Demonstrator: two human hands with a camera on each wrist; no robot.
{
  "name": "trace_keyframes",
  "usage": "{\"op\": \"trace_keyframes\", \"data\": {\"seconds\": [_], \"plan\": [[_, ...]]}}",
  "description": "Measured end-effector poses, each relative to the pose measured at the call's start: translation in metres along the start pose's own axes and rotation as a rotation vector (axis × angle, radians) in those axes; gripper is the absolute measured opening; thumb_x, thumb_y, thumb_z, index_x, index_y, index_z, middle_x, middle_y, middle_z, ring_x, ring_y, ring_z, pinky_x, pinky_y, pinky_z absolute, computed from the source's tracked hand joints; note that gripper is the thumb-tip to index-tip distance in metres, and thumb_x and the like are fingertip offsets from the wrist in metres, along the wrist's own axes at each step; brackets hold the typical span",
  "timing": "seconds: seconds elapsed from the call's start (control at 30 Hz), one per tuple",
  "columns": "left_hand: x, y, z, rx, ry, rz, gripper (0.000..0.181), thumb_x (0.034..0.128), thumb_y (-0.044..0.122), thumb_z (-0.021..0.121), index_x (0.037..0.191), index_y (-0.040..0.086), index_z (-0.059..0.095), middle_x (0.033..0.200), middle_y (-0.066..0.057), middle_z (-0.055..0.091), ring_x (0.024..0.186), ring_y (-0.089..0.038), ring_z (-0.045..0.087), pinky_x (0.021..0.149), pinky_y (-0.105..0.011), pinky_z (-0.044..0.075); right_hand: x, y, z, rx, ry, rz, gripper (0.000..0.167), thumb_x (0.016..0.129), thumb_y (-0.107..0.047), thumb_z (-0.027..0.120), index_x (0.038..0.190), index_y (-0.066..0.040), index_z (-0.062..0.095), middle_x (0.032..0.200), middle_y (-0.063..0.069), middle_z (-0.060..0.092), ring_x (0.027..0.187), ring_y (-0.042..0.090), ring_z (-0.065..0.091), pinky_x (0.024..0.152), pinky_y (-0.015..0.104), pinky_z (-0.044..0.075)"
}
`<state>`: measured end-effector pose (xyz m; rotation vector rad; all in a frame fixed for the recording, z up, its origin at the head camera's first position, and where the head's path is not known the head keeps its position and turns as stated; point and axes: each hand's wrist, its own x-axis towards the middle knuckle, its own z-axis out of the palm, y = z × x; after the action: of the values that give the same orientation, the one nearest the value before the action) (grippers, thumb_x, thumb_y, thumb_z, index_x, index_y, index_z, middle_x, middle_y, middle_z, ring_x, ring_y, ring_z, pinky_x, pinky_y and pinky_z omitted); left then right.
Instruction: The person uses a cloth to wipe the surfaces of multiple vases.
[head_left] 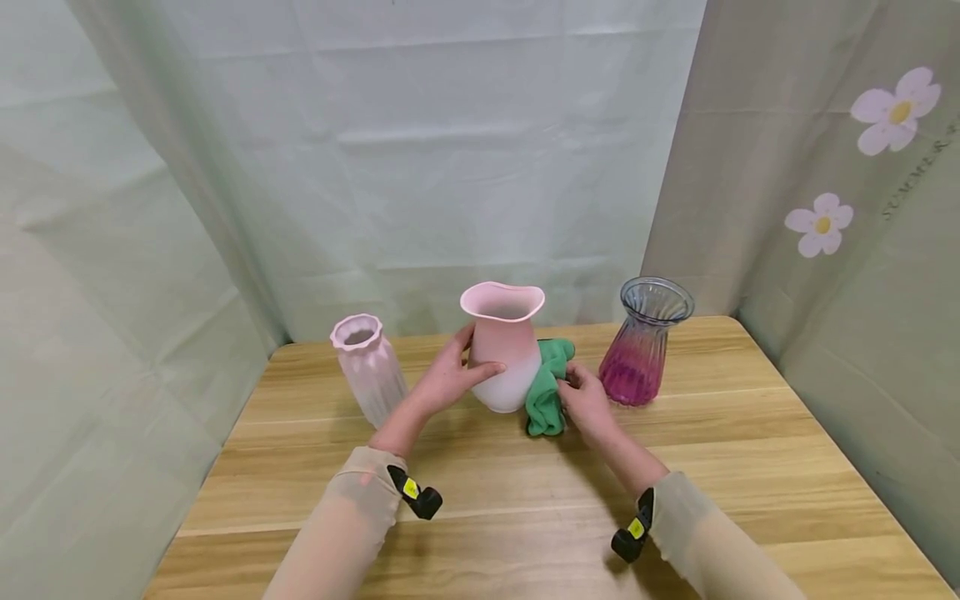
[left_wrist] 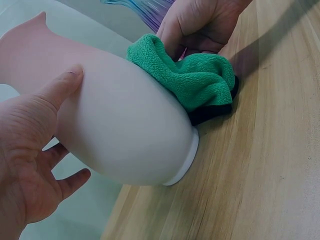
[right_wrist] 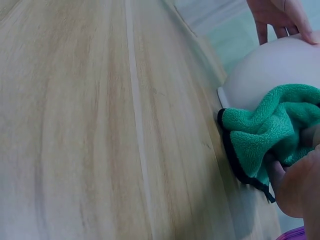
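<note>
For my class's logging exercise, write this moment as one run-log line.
left hand: grips pink-white vase | right hand: holds green cloth against its side | nearby: ribbed pink vase, purple glass vase

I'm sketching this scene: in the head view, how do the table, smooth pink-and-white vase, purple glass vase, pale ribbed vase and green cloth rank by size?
Largest to smallest:
1. Table
2. Smooth pink-and-white vase and purple glass vase: too alike to rank
3. Pale ribbed vase
4. Green cloth
</note>
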<state>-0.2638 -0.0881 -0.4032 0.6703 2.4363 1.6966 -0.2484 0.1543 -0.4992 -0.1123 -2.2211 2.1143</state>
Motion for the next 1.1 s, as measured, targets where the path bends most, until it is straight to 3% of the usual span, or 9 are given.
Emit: {"op": "trace_keyframes", "data": {"seconds": [0.13, 0.37, 0.63, 0.87, 1.1], "plan": [[-0.004, 0.008, -0.001, -0.011, -0.002, 0.006, 0.078, 0.0937, 0.011, 0.076, 0.157, -0.001, 0.031, 0.153, -0.023, 0.042, 0.137, -0.039, 0.045, 0.111, -0.058, 0.039, 0.001, -0.002, 0.001, 0.037, -0.008, -0.004, 0.026, 0.103, -0.007, 0.056, 0.126, 0.001, 0.062, 0.114, 0.014, 0.064, 0.088, 0.013, 0.059, 0.071, 0.024, 0.052], [0.009, -0.028, -0.002, 0.010, 0.010, 0.028, 0.083, 0.0910, 0.024, 0.081, 0.157, 0.009, 0.034, 0.152, -0.015, 0.045, 0.136, -0.033, 0.047, 0.110, -0.055, 0.041, 0.003, -0.020, 0.002, 0.049, 0.001, -0.045, 0.026, 0.105, -0.008, 0.054, 0.130, -0.003, 0.061, 0.121, 0.015, 0.063, 0.096, 0.016, 0.058, 0.077, 0.022, 0.052], [0.009, -0.029, -0.002, 0.037, 0.018, 0.027, 0.083, 0.0901, 0.027, 0.082, 0.156, 0.012, 0.035, 0.150, -0.010, 0.047, 0.133, -0.028, 0.049, 0.109, -0.051, 0.044, 0.003, -0.052, 0.002, 0.048, -0.011, -0.140, 0.028, 0.106, -0.011, 0.054, 0.131, 0.000, 0.058, 0.124, 0.018, 0.063, 0.104, 0.017, 0.060, 0.084, 0.026, 0.054], [0.010, -0.029, -0.001, 0.037, 0.010, 0.044, 0.082, 0.0905, 0.027, 0.082, 0.156, 0.012, 0.036, 0.149, -0.010, 0.047, 0.132, -0.029, 0.050, 0.107, -0.051, 0.045, 0.000, -0.064, -0.004, 0.019, -0.009, -0.189, 0.028, 0.106, -0.015, 0.057, 0.131, -0.002, 0.059, 0.125, 0.017, 0.063, 0.112, 0.021, 0.057, 0.091, 0.026, 0.050], [0.009, -0.027, 0.000, 0.024, 0.013, 0.046, 0.081, 0.0904, 0.027, 0.082, 0.156, 0.011, 0.037, 0.149, -0.012, 0.047, 0.134, -0.031, 0.048, 0.110, -0.053, 0.041, -0.010, -0.078, -0.016, -0.025, 0.030, -0.296, 0.029, 0.105, -0.010, 0.055, 0.132, 0.000, 0.058, 0.124, 0.017, 0.063, 0.111, 0.022, 0.058, 0.090, 0.024, 0.050]]}}
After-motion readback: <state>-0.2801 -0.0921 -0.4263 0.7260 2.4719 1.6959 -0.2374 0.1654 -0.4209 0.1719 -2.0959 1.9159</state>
